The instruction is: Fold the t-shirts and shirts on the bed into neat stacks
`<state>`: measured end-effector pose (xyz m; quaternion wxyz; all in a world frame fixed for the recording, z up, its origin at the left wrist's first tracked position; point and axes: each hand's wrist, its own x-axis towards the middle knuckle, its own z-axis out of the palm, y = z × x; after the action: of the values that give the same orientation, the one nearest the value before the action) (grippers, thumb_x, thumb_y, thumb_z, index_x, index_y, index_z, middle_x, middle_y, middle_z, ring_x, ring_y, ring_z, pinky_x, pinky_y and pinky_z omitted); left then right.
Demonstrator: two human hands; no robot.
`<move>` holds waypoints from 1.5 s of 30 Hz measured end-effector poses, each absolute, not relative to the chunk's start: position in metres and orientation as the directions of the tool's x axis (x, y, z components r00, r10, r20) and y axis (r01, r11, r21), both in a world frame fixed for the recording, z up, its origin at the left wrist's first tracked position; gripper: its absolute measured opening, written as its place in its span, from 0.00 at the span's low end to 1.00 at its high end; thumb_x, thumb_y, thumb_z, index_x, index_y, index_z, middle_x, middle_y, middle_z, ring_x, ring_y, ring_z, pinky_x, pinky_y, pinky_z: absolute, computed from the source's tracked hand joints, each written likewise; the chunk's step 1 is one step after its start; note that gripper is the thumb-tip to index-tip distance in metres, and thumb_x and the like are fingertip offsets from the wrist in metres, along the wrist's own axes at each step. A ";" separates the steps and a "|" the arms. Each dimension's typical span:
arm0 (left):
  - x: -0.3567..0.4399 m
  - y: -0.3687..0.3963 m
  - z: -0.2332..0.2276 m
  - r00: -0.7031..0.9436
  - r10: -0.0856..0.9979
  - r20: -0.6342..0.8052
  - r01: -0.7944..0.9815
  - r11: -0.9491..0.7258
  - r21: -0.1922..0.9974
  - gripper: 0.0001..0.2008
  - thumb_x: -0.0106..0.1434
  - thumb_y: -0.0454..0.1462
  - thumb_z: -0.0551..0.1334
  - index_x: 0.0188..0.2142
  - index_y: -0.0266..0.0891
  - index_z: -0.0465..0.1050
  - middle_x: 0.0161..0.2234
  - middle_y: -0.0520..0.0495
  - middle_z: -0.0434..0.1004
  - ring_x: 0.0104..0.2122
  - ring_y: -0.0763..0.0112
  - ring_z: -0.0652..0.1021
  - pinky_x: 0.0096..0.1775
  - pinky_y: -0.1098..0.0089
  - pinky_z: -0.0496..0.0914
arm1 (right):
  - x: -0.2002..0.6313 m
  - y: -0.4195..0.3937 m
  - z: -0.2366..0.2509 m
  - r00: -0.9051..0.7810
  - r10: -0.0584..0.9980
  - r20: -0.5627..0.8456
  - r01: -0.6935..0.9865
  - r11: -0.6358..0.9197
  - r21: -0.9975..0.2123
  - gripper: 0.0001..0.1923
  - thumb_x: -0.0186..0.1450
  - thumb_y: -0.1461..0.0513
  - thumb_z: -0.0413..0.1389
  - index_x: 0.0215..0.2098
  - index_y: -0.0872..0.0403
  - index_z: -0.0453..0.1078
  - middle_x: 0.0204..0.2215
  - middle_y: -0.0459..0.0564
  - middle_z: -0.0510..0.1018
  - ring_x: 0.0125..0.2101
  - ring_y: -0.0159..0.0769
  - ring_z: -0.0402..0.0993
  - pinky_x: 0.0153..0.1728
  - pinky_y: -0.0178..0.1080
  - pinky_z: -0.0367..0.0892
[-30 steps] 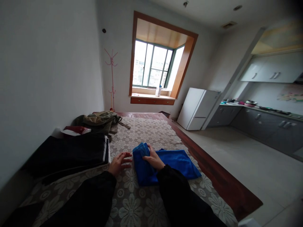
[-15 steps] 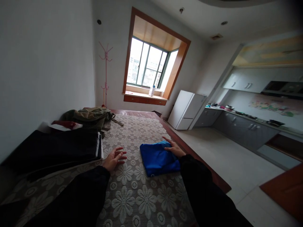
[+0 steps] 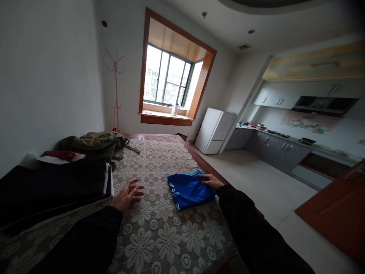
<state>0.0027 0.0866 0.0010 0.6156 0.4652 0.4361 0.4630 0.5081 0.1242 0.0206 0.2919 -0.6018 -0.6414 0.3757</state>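
Observation:
A blue folded garment (image 3: 191, 192) with white print along its left side lies on the flower-patterned tablecloth (image 3: 168, 238). A lighter blue part shows at its far edge. My right hand (image 3: 212, 181) rests on the garment's upper right corner, its fingers stretched out and close together; the thumb is hard to make out. To the left of the garment, my left hand (image 3: 128, 196) hovers just over the tablecloth with fingers apart and nothing in it. A black folded garment (image 3: 57, 190) with white edging lies left of that hand.
Behind the black garment are a red and white packet (image 3: 61, 156) and an olive backpack (image 3: 91, 144) against the wall. A pink coat stand (image 3: 116, 87) stands in the corner. Beyond the table's right edge are a white fridge (image 3: 212, 129) and kitchen cabinets (image 3: 265, 142).
My right hand's fingers have come closer together on the blue garment. White print now shows on its left side. The view has turned slightly right; my left hand stays apart from the garment.

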 end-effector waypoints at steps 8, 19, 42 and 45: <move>0.003 0.088 -0.002 0.198 0.975 -0.100 -0.138 0.129 0.982 0.39 0.52 0.57 0.72 0.56 0.42 0.64 0.48 0.37 0.82 0.43 0.52 0.85 0.39 0.57 0.79 | 0.516 0.118 0.014 -0.123 0.991 -0.052 0.620 0.035 -0.783 0.42 0.50 0.44 0.70 0.59 0.52 0.76 0.60 0.57 0.76 0.61 0.58 0.71 0.65 0.54 0.62; 0.002 0.088 -0.005 0.204 0.975 -0.085 -0.116 0.110 0.987 0.39 0.55 0.56 0.71 0.59 0.43 0.62 0.49 0.37 0.82 0.43 0.53 0.85 0.38 0.59 0.80 | 0.521 0.106 -0.004 -0.062 0.994 0.090 0.758 0.105 -0.644 0.35 0.63 0.42 0.56 0.61 0.53 0.74 0.63 0.58 0.74 0.65 0.54 0.65 0.66 0.53 0.60; 0.003 0.085 -0.003 0.192 0.978 -0.085 -0.119 0.109 0.987 0.37 0.53 0.54 0.72 0.57 0.41 0.68 0.48 0.36 0.82 0.41 0.55 0.84 0.37 0.60 0.78 | 0.410 0.080 0.016 -0.248 0.943 0.222 0.902 0.309 -0.302 0.30 0.72 0.52 0.49 0.71 0.44 0.59 0.71 0.48 0.61 0.69 0.47 0.56 0.70 0.53 0.50; 0.003 0.085 -0.004 0.191 0.978 -0.078 -0.104 0.099 0.990 0.36 0.54 0.54 0.72 0.57 0.41 0.68 0.48 0.36 0.82 0.41 0.54 0.84 0.37 0.60 0.79 | 0.364 0.075 0.004 -0.342 0.930 0.137 0.872 0.368 -0.322 0.33 0.73 0.47 0.49 0.74 0.40 0.52 0.74 0.46 0.55 0.73 0.50 0.46 0.71 0.59 0.40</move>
<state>0.0032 0.0852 -0.0038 0.5939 0.4929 0.4436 0.4556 0.3643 0.0751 0.0037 0.1495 -0.5539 -0.8134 0.0962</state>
